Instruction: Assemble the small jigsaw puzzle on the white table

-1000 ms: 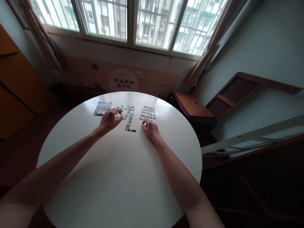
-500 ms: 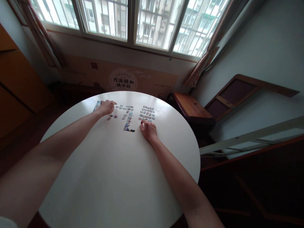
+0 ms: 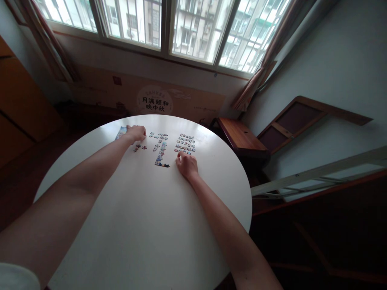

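My left hand (image 3: 136,132) reaches far across the round white table (image 3: 145,225) and rests, fingers curled, on a printed picture card (image 3: 120,133) that it mostly covers. I cannot make out whether it grips the card. Just right of it lie loose jigsaw pieces (image 3: 139,148) and a joined strip of pieces (image 3: 161,155). My right hand (image 3: 186,164) lies on the table with fingers curled, its fingertips at the near edge of a neat grid of pieces (image 3: 185,143). What its fingers hold, if anything, is hidden.
Beyond the table a barred window (image 3: 169,28) runs along the wall above a cardboard panel (image 3: 154,102) with printed characters. A wooden bench (image 3: 240,137) and a leaning wooden frame (image 3: 299,121) stand to the right. A brown cabinet (image 3: 21,108) is at the left.
My left hand has moved from the loose pieces leftward and farther away onto the picture card. My right hand has stayed by the grid of pieces. The view has shifted slightly.
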The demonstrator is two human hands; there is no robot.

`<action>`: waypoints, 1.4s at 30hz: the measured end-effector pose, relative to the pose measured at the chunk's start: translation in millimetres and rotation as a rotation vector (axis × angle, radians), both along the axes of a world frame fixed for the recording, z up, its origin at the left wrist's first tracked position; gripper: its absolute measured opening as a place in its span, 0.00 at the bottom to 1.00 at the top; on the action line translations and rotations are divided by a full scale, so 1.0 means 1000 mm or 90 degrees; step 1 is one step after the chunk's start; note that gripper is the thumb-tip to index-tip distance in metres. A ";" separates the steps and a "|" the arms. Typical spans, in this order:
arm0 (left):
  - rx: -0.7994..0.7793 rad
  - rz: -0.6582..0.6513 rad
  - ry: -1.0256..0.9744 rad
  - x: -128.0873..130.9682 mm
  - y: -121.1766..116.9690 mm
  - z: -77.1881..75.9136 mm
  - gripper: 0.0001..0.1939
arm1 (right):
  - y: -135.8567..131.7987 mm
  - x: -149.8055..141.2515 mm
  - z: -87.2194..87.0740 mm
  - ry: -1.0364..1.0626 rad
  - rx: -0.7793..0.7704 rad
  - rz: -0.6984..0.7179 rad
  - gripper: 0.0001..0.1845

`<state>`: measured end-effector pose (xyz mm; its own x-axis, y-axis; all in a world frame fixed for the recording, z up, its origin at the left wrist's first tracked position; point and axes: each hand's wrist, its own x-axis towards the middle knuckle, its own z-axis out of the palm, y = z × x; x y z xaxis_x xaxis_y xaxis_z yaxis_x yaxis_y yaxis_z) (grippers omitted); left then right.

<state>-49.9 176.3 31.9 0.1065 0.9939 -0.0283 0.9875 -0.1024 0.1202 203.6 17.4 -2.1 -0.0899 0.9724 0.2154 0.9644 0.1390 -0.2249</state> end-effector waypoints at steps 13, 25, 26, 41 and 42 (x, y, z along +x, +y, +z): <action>-0.005 0.010 -0.271 -0.011 -0.007 -0.002 0.07 | 0.001 0.000 0.000 -0.002 0.001 -0.005 0.12; -0.016 -0.082 -0.720 0.043 -0.099 -0.007 0.17 | 0.000 0.001 0.000 0.007 -0.001 -0.007 0.12; -0.023 -0.089 -0.736 0.049 -0.109 -0.007 0.18 | 0.000 0.001 0.000 0.009 0.002 -0.006 0.12; 0.080 -0.028 -0.856 0.060 -0.170 -0.034 0.22 | -0.005 0.008 -0.002 0.206 0.195 0.125 0.14; 0.071 -0.026 -0.863 0.059 -0.171 -0.034 0.21 | -0.008 0.006 -0.001 0.215 0.218 0.143 0.14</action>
